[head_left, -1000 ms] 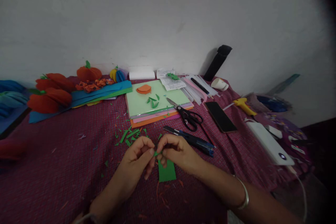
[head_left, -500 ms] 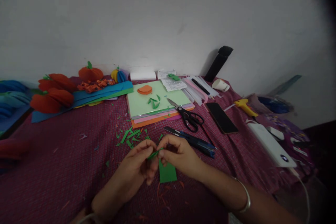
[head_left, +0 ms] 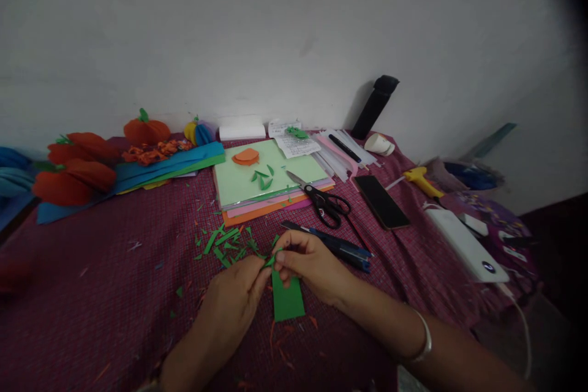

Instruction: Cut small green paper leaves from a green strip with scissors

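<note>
Between my two hands is a small green paper piece (head_left: pixel 271 261), narrow and partly covered by fingers. My left hand (head_left: pixel 236 297) pinches its left end, thumb pressed against the fingers. The other end is pinched by the thumb and fingertips of my right hand (head_left: pixel 307 263). A green paper rectangle (head_left: pixel 288 300) lies on the cloth just below my right hand. Green paper scraps (head_left: pixel 225 242) are scattered beyond my left hand. Past the right hand lie a blue and black stapler-like tool (head_left: pixel 340 248) and black-handled scissors (head_left: pixel 326 203).
Coloured sheets (head_left: pixel 248 184) are stacked behind the hands, with green leaf cut-outs (head_left: pixel 264 177) on top. Orange paper pumpkins (head_left: pixel 76 180) stand at left. To the right are a phone (head_left: pixel 380 201), a yellow glue gun (head_left: pixel 422 180), a white power bank (head_left: pixel 466 245) and a black bottle-like object (head_left: pixel 374 107).
My left hand has turned, its fingers now closed in and its back showing more. Both hands still pinch the green paper. The whole view has shifted slightly.
</note>
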`<state>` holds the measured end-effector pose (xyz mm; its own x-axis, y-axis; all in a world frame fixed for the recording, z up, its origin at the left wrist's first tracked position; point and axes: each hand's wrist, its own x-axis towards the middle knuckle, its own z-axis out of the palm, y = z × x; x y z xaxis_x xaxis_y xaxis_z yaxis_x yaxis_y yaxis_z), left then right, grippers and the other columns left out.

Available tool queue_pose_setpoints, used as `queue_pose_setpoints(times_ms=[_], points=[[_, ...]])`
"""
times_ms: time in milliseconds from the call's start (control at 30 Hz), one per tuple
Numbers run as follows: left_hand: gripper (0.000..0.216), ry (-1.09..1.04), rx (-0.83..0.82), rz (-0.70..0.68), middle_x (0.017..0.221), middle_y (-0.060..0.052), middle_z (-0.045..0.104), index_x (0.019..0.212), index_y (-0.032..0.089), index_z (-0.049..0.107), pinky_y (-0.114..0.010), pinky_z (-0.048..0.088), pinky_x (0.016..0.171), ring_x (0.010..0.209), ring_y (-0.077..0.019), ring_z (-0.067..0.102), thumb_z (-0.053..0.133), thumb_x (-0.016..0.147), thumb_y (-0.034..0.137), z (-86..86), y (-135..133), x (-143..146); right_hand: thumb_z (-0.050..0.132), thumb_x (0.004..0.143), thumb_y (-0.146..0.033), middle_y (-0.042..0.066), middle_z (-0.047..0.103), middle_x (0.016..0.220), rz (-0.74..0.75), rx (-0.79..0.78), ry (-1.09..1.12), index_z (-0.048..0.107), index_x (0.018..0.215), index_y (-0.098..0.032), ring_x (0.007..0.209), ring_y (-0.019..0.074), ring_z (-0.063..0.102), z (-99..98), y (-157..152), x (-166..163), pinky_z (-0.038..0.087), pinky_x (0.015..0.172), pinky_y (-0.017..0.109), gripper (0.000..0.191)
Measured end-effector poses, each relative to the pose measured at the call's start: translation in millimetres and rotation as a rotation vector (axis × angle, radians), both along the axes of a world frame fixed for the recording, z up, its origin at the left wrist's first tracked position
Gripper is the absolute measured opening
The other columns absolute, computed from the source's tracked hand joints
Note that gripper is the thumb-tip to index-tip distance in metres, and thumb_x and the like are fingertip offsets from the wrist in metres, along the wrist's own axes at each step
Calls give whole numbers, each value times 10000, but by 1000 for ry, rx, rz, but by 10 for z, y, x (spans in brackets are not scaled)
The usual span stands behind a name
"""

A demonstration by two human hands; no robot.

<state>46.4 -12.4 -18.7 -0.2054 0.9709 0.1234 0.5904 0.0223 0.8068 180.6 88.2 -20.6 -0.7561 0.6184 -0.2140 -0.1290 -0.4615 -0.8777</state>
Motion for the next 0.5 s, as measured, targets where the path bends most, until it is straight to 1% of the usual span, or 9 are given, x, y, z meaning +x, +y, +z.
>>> queue_pose_setpoints(times_ms=[100,200,300,367,433,500], points=[[285,-38,-13,-17,547,27,486,600,216,490,-252,278,512,501,-139,432,467,877,279,15,10,4,739,689,-264,-40,618,595,0,35,8,600,736,-140,459,64,542,17,0,5,457,454,185,192],[283,-125,-52,-19,538,35,455,624,217,500,-242,288,493,499,-138,424,446,884,315,49,23,20,722,697,-264,-49,599,583,11,115,-1,594,738,-148,476,66,542,58,-3,5,460,490,195,178],[288,-154,-42,1,520,42,427,610,217,486,-240,285,479,483,-132,405,447,880,308,73,26,37,699,707,-271,-54,574,582,28,196,-31,579,740,-159,488,75,534,96,-12,5,455,511,211,167],[300,-125,-14,-7,519,43,424,597,216,469,-239,281,475,481,-128,404,437,887,287,70,18,39,671,721,-263,-52,560,594,40,238,-57,568,749,-164,497,81,528,110,-19,9,446,515,217,146],[295,-55,4,-45,542,38,451,613,213,472,-238,287,486,498,-127,427,423,899,267,53,4,27,640,737,-244,-50,546,617,71,285,-85,563,778,-165,509,84,513,116,-20,23,429,515,215,117],[281,55,18,-85,573,33,477,636,210,472,-242,295,505,518,-127,450,414,908,251,30,-15,5,609,757,-208,-48,523,636,115,398,-139,569,788,-161,533,84,485,121,-13,47,393,515,204,69]])
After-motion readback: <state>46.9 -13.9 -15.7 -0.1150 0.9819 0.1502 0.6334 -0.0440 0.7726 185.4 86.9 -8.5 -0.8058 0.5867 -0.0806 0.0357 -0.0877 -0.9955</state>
